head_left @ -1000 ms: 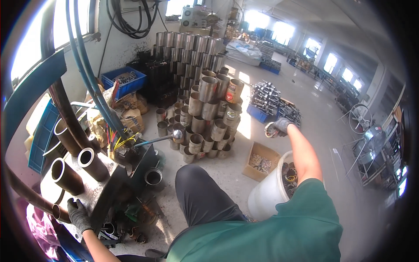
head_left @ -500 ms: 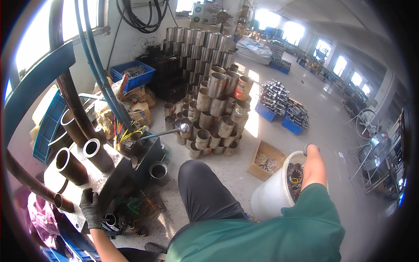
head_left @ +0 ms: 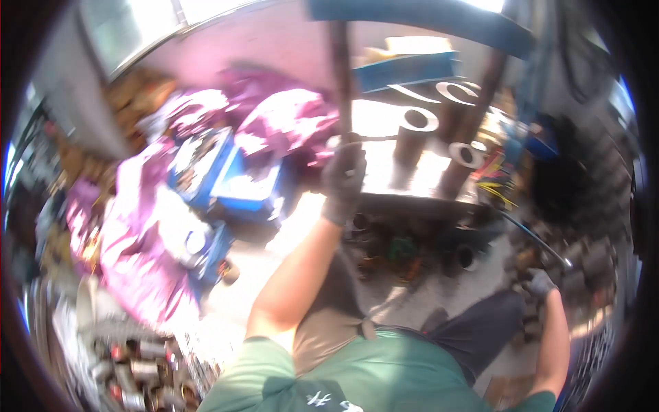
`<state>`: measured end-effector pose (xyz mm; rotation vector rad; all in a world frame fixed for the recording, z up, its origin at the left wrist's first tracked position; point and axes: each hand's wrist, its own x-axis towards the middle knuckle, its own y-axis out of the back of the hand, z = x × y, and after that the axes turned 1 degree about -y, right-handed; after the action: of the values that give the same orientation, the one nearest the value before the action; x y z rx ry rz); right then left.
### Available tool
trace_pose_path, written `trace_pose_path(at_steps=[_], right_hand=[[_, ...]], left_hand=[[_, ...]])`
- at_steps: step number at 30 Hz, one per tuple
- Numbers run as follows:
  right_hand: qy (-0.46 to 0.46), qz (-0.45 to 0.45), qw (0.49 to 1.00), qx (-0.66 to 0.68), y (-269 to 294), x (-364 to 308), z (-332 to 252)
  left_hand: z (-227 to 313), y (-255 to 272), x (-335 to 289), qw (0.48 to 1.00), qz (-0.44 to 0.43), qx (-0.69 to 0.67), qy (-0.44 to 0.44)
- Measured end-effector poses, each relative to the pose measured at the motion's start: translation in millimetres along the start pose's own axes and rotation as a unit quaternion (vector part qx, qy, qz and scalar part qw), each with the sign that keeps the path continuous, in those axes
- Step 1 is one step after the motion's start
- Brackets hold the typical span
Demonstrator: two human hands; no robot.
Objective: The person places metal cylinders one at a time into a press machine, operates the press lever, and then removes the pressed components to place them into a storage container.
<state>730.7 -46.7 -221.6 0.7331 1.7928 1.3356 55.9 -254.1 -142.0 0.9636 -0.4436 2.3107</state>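
Currently, your right hand is near the lever; blur hides whether its fingers are apart or together. Your left hand is at the left edge of the bench, below the dark post; whether its fingers grip anything cannot be told. Two thick-walled tubes, left and right, stand on the bench: treat their placement as done. A further tube and a blue crate lie beyond. Judge the work as partway through; no finished piece is distinguishable, so the remaining count cannot be determined.
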Motion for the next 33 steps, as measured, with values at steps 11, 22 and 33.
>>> trace_pose_path(at_steps=[11,22,33], right_hand=[[0.226,-0.390,0.884,-0.125,-133,263,-183],[0.225,-0.395,0.883,-0.114,-177,288,-233],[0.216,-0.385,0.894,-0.070,-155,285,-264]], left_hand=[[156,355,-163,0.914,0.128,0.329,0.200],[416,603,-414,0.501,0.303,0.749,0.309],[544,643,-580,0.204,0.221,0.644,0.704]])
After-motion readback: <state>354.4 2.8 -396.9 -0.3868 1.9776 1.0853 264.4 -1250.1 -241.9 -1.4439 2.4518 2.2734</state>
